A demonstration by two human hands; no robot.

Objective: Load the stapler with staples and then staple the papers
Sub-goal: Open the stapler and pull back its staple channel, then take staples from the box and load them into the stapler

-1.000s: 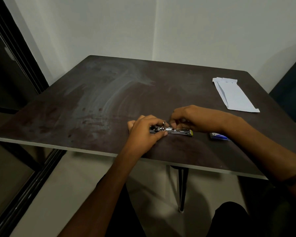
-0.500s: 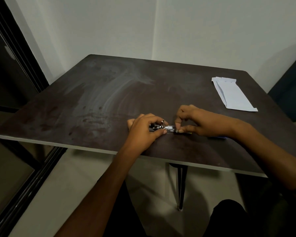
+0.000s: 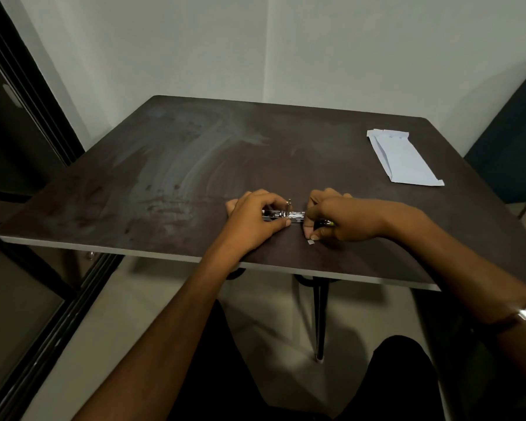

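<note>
Down near the front edge of the dark surface (image 3: 195,165), the left hand (image 3: 252,220) is closing its grip around the rear of the metal stapler (image 3: 281,214), which is lying flat with its shiny channel exposed between the two hands. The right hand (image 3: 343,218) is curling over the stapler's other end, fingertips pinched low against it; whether that grip is holding staples cannot be told. A tiny pale scrap (image 3: 311,242) is lying on the surface just under the right fingertips. No brand, label or writing is readable on anything. The folded white papers (image 3: 404,159) are lying well apart at the far right, close to the right edge. Wide bare room is stretching across the left and far parts of the surface, streaked with wipe marks.
</note>
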